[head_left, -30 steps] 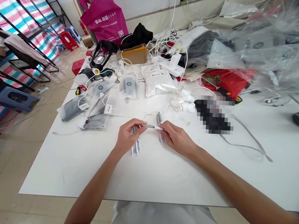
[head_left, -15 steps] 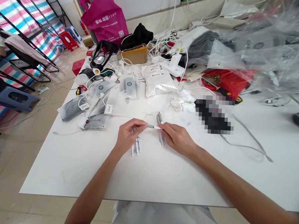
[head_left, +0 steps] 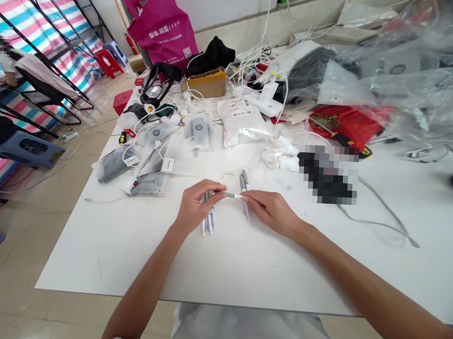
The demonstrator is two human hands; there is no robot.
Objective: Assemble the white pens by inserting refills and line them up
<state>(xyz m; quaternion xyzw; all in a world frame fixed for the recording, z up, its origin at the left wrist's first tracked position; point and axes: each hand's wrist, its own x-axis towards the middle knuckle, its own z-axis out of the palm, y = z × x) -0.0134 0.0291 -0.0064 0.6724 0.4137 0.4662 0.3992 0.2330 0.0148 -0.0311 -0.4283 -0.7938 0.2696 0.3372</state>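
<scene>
A slim pen (head_left: 231, 195), grey on one side and white on the other, lies level between my two hands just above the table. My left hand (head_left: 196, 203) pinches its grey end with thumb and fingers. At the white end, the fingertips of my right hand (head_left: 272, 210) are closed on it. Several grey-and-clear pens (head_left: 209, 223) rest on the table beneath my left hand, partly covered by it. Partly behind my right fingers lie a few more grey-and-white pens (head_left: 243, 180).
Plastic pouches (head_left: 196, 132), a padded white package (head_left: 242, 122) and tangled cables crowd the table's far side. On the right are a pixelated dark object (head_left: 325, 177), a grey cable (head_left: 383, 231) and a red bag (head_left: 342, 125). The white table's (head_left: 130, 270) front edge runs before me.
The whole view has shifted slightly. Both hands keep their grip on the pen, and the left fingers have moved a little on its grey end.
</scene>
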